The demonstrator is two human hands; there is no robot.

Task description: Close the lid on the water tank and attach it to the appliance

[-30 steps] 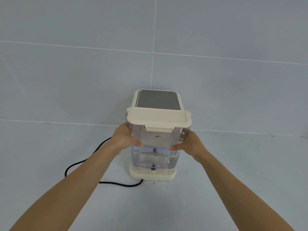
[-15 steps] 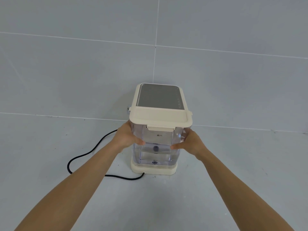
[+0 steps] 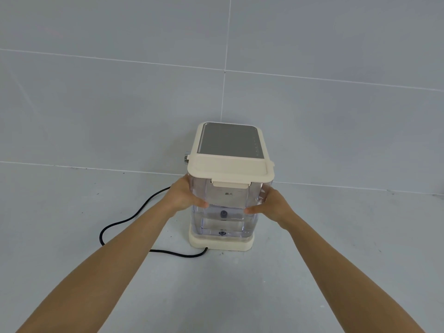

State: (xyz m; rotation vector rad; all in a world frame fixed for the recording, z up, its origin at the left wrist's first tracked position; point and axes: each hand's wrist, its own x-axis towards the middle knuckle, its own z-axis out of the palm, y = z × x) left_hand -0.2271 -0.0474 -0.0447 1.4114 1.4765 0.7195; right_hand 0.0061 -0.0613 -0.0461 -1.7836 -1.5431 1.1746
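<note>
A clear water tank (image 3: 225, 219), partly filled with water, stands on the cream base (image 3: 221, 245) of the appliance (image 3: 229, 141), tight against its near side. The cream lid (image 3: 230, 171) lies flat on the tank with its front clip down. My left hand (image 3: 183, 197) grips the tank's left wall and my right hand (image 3: 270, 205) grips its right wall, thumbs on the front face. A grey panel covers the top of the appliance.
A black power cord (image 3: 125, 223) loops over the grey floor to the left and runs in under the base. A grey tiled wall (image 3: 225, 92) rises right behind the appliance.
The tank has sunk down between my hands until its bottom rests on the cream base. Both hands stayed on its sides.
</note>
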